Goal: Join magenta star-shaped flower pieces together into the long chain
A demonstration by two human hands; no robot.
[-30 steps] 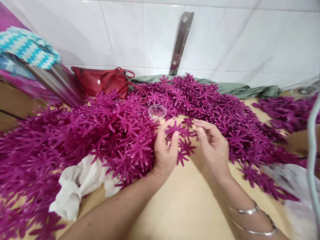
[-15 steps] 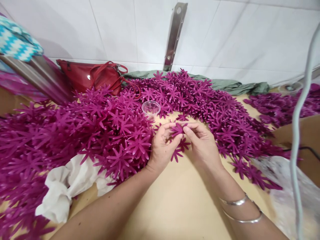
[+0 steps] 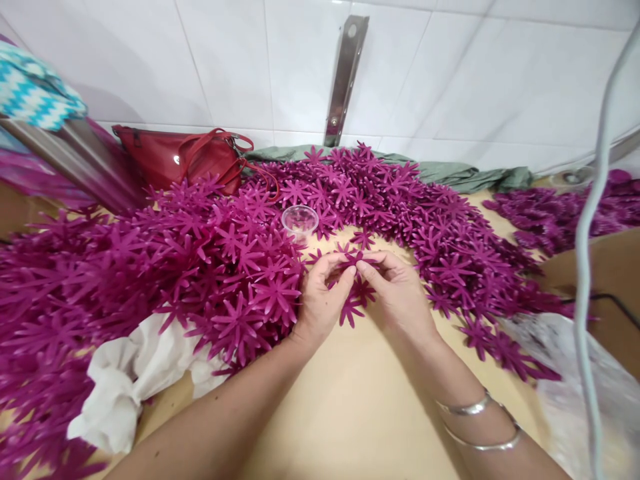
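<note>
Between my two hands is a small magenta artificial flower (image 3: 354, 258) with narrow, finger-like petals. My left hand (image 3: 323, 297) pinches its left side between thumb and fingers. My right hand (image 3: 397, 290) pinches the right side, the two thumb tips almost touching over it. Fingers cover part of the flower. Just below lies a loose magenta flower (image 3: 351, 311) on the tabletop (image 3: 345, 407). A large heap of the same flowers (image 3: 240, 267) spreads to the left, and another part of the heap (image 3: 430, 220) curves behind and to the right.
A clear plastic cup (image 3: 300, 221) stands among the flowers beyond my left hand. Crumpled white cloth (image 3: 120, 380) lies near my left forearm. A red handbag (image 3: 170, 157) rests by the tiled wall. At right are a pale hanging cable (image 3: 583, 267), clear plastic (image 3: 575, 373) and a brown box (image 3: 600, 273).
My thumbs have come closer together on the flower, which is now more covered by the fingers. Both hands sit slightly lower in view, and the view has shifted a little.
</note>
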